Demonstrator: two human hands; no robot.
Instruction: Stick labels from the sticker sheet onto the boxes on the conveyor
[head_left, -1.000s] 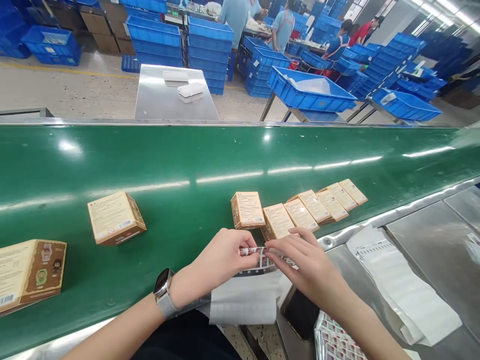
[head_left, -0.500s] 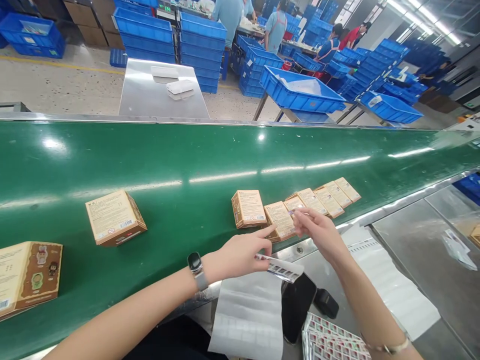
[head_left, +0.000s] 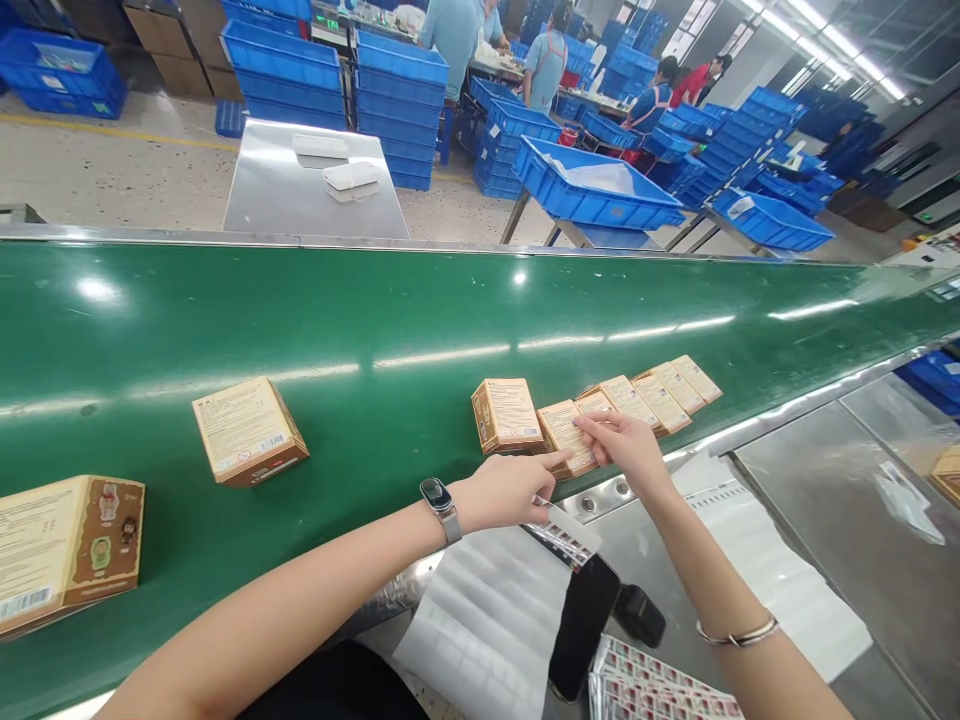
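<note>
Boxes [head_left: 511,410] on belt [head_left: 360,310], some apparently adjacent

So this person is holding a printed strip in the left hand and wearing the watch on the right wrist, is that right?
Not quite: the watch is on the left wrist, as the head view shows. The left hand does hold the printed strip.

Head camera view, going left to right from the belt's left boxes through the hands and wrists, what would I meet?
Cream-and-brown cardboard box at the left edge, second cream-and-brown cardboard box, silver mesh-banded wristwatch, bare left hand, bare right hand, round silver metal bangle.
</note>
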